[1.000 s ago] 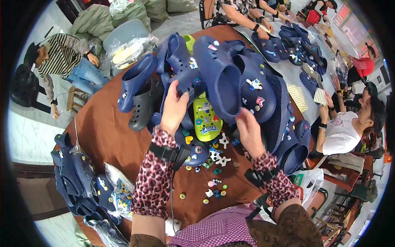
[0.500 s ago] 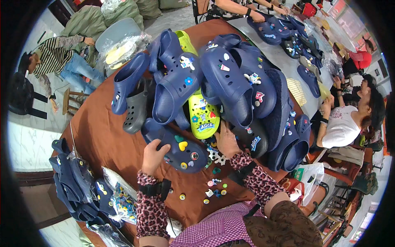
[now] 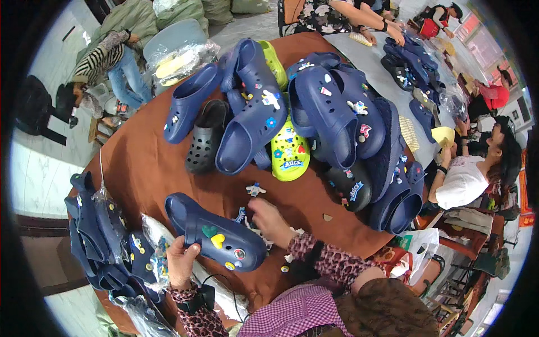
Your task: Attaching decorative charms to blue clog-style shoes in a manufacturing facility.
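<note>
My left hand grips a navy clog by its side near the heel strap. Green heart, yellow heart and round charms dot the clog's toe. My right hand reaches past the clog's far side, fingers bent and close together at the cloth; whatever they may hold is hidden. Just beyond them lies a white-and-blue figure charm. A blue letter charm sits between clog and hand. Further white charms are partly covered by my right hand and the clog.
Ahead, navy clogs, a lime clog and black clogs are heaped on the brown cloth. Bagged navy clogs lie at left. A white bag is at right. Other people work around a grey table.
The held clog has moved left and toward me, away from the heap. My right hand has left the lime clog's toe and come left and nearer. The view has shifted slightly.
</note>
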`<state>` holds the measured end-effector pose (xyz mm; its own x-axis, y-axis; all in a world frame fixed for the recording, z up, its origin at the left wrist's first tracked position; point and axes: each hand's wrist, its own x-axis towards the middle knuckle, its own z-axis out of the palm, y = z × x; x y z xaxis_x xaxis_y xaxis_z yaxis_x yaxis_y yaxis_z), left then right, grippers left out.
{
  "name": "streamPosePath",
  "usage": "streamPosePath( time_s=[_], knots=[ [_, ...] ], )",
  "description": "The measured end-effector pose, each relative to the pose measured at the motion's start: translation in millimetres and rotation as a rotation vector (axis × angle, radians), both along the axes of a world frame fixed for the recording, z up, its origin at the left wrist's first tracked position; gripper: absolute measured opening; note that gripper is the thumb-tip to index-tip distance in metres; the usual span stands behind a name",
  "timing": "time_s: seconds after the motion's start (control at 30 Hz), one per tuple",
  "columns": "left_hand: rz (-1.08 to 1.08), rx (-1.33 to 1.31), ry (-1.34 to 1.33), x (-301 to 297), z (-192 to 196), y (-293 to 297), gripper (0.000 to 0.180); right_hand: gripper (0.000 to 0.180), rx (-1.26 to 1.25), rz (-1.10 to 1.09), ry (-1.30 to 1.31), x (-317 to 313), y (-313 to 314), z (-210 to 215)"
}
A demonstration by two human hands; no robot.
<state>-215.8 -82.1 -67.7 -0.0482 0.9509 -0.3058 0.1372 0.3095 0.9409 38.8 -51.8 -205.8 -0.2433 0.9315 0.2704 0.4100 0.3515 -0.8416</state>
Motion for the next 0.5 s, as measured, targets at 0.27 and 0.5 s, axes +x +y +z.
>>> streamPosePath(
  time_s=[0.27,0.5],
  knots=[
    [0.071,-0.056,-0.005,-24.7,-2.4,-54.1,0.012,0.048,0.071,-0.179,-0.79,43.2,62.8,-18.6],
    [-0.001,-0.064,0.017,-12.2,-9.7,-79.9,0.017,0.046,-0.072,-0.243,-0.522,49.0,83.0,-24.4]
  ],
)
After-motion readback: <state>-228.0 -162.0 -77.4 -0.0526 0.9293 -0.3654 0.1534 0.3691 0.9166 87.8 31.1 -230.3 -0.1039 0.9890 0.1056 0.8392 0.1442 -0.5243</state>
